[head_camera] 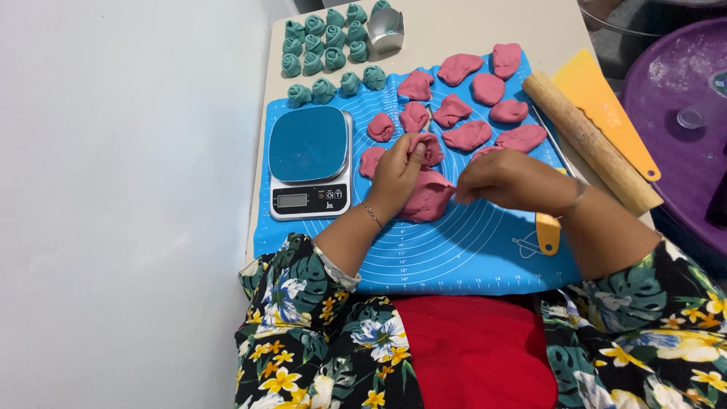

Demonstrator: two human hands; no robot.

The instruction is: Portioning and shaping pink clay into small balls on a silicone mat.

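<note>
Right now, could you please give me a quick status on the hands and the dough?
Left hand pinching a small pink piece. Right hand on the big pink lump. Scale close beside the left hand.

Floral sleeves, red apron

Black sleeves (303,303) bore green leaves and yellow flowers; a thin bracelet (372,216) circled the left wrist, above a red apron (477,348).

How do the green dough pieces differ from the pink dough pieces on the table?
The green dough pieces are small, twisted knots in tidy rows, mostly on the bare table. The pink dough pieces are larger, flatter, irregular lumps scattered over the blue mat. Both sets lie untouched, beyond the hands.
</note>
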